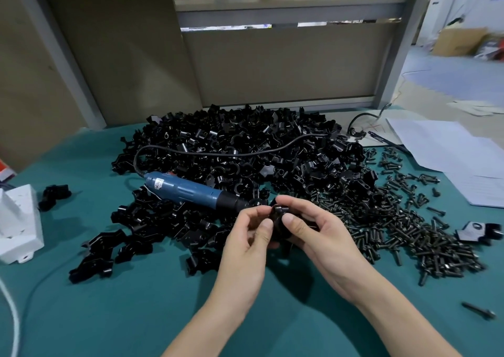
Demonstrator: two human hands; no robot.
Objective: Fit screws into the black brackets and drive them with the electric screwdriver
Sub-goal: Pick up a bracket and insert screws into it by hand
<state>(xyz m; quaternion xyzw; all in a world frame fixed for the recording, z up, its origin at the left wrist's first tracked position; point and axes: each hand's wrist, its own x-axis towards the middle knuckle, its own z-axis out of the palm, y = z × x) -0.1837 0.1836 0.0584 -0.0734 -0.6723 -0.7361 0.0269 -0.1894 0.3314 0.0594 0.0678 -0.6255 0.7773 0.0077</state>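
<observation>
- Left hand (pixel 245 236) and right hand (pixel 321 234), two in all, fingers curled, thumbs and fingertips pinching one black bracket (pixel 279 210) between them, raised over the near edge of the heap; screw in it or not, impossible to tell.
- One electric screwdriver (pixel 191 191), blue body and black nose, lying ungripped on the brackets just beyond the left hand; one black cable (pixel 218 153) looping from its tail across the heap.
- One big heap of brackets (pixel 245 138) mid-bench, far too many to count; one stray bracket (pixel 54 194) apart at the left, one pale-faced bracket (pixel 474 231) apart at the far right.
- One spread of dark screws (pixel 409 236) right of the hands, touching the heap, uncountable; one lone screw (pixel 478 310) well apart near the right edge.
- One white box (pixel 19 220) at the left edge; overlapping white paper sheets (pixel 447 149) at the far right, number unclear.
- Bench (pixel 136 302) covered in teal cloth.
- Behind: beige partition panels (pixel 286 64) in grey frames, a green band above; to the right, open pale floor with one cardboard box (pixel 461 41), blurred.
</observation>
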